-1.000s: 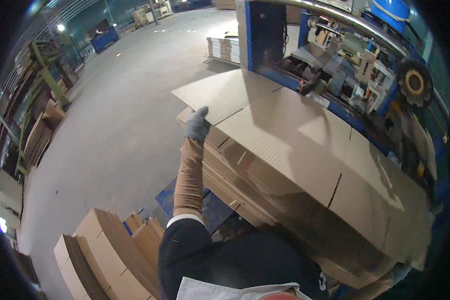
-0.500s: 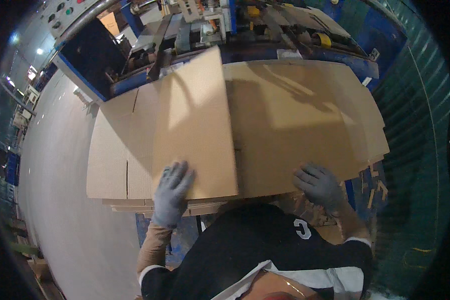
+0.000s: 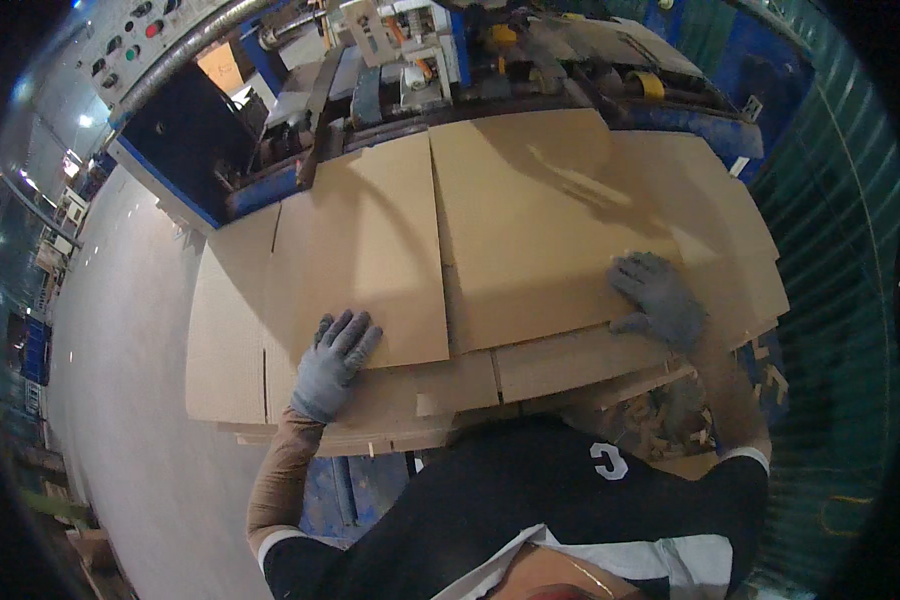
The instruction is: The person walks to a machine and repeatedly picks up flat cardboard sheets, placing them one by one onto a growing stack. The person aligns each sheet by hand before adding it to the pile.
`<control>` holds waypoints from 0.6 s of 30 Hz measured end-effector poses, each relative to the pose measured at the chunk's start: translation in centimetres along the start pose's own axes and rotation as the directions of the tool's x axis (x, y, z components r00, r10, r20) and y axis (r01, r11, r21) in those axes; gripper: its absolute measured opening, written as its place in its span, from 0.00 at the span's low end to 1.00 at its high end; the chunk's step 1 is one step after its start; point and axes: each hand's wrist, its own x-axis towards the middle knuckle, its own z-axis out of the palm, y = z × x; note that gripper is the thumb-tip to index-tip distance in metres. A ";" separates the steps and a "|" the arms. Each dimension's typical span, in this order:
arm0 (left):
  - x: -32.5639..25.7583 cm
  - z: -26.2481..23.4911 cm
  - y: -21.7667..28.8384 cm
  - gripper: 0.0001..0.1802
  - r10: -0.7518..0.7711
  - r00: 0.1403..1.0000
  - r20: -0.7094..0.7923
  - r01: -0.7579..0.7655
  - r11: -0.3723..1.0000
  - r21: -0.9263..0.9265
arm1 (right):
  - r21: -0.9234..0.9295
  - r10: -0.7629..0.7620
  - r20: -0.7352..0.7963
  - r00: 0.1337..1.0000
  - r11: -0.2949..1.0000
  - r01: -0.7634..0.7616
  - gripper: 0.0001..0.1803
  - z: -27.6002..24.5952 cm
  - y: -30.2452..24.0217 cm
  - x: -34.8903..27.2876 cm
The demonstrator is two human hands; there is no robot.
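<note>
Both hands wear grey gloves. My left hand [image 3: 334,366] lies with its fingers spread over the lower left edge of a creased brown cardboard sheet [image 3: 530,230]. My right hand [image 3: 658,296] rests flat near the sheet's right edge, thumb out to the left. A dark seam parts the sheet's left panel [image 3: 385,240] from its right panel. Its far edge comes up to the front of a blue machine [image 3: 420,80]. Below it lies a stack of more cardboard sheets [image 3: 590,365], with slots cut in their edges.
A control panel [image 3: 135,45] with coloured buttons stands at the far left. Cardboard scraps [image 3: 670,415] lie below the stack's near right side. Green corrugated sheeting [image 3: 830,300] runs along the right, and a grey floor [image 3: 120,380] stretches out on the left.
The cardboard sheet has shifted away from me toward the machine, and its raised left panel now lies flatter. My right hand has moved forward with it. More of the stack shows underneath.
</note>
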 end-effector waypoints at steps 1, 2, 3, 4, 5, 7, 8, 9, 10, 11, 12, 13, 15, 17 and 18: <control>0.5 0.3 -1.0 0.31 0.012 0.999 -0.038 -0.011 1.000 0.010 | 0.005 0.011 -0.021 1.000 1.000 -0.011 0.39 0.0 1.1 0.7; 1.2 0.8 -1.7 0.32 0.013 0.999 -0.050 -0.012 1.000 0.024 | 0.006 0.024 -0.041 0.999 1.000 -0.024 0.41 0.0 1.9 1.4; 2.1 1.3 -2.5 0.33 0.007 0.996 -0.087 -0.005 1.000 0.023 | 0.019 0.029 -0.069 0.997 0.999 -0.028 0.41 0.1 2.5 2.2; 3.1 1.9 -3.2 0.34 0.007 0.996 -0.093 -0.002 0.999 0.046 | 0.024 0.033 -0.096 0.995 0.999 -0.031 0.41 0.2 3.0 3.1; 4.3 2.4 -3.8 0.34 -0.003 0.983 -0.185 0.005 1.000 0.007 | 0.011 0.079 -0.048 0.996 0.997 -0.078 0.40 0.4 3.5 4.0; 6.8 3.1 -5.8 0.36 -0.003 0.948 -0.317 -0.006 1.000 -0.028 | 0.062 0.074 0.012 0.997 0.995 -0.075 0.40 0.9 4.3 6.1; 7.9 3.5 -6.8 0.36 -0.015 0.943 -0.333 0.010 1.000 -0.018 | 0.084 0.062 0.017 0.998 0.994 -0.064 0.40 1.3 4.7 7.0; 8.8 3.9 -7.8 0.36 -0.017 0.931 -0.364 0.012 1.000 -0.018 | 0.082 0.111 0.080 0.991 0.990 -0.118 0.39 1.6 5.2 7.9; 9.8 4.4 -8.6 0.36 -0.050 0.915 -0.400 0.039 0.999 -0.036 | 0.086 0.134 0.079 0.988 0.986 -0.140 0.39 1.9 5.8 8.5; 10.7 4.9 -9.4 0.34 -0.036 0.923 -0.384 0.046 0.999 0.019 | 0.102 0.119 0.036 0.992 0.987 -0.122 0.38 2.3 6.4 9.0; 11.6 5.3 -10.2 0.32 -0.024 0.929 -0.369 0.037 0.999 0.027 | 0.003 0.129 -0.023 0.991 0.992 -0.129 0.37 2.7 7.3 9.8; 12.6 5.8 -10.9 0.31 -0.029 0.942 -0.336 0.041 0.999 0.027 | -0.087 0.094 -0.117 0.989 0.991 -0.105 0.36 3.2 7.9 10.4; 14.9 5.8 -12.3 0.29 -0.095 0.952 -0.290 0.122 0.990 0.075 | -0.057 0.154 -0.025 0.988 0.986 -0.155 0.34 4.2 9.3 13.1; 17.2 5.5 -12.9 0.27 -0.280 0.936 -0.215 0.319 0.932 0.175 | -0.042 0.265 -0.111 0.958 0.962 -0.271 0.32 5.7 9.3 15.3; 18.0 5.5 -12.7 0.26 -0.456 0.870 -0.188 0.487 0.854 0.182 | -0.132 0.328 -0.152 0.932 0.928 -0.348 0.28 6.3 8.9 16.6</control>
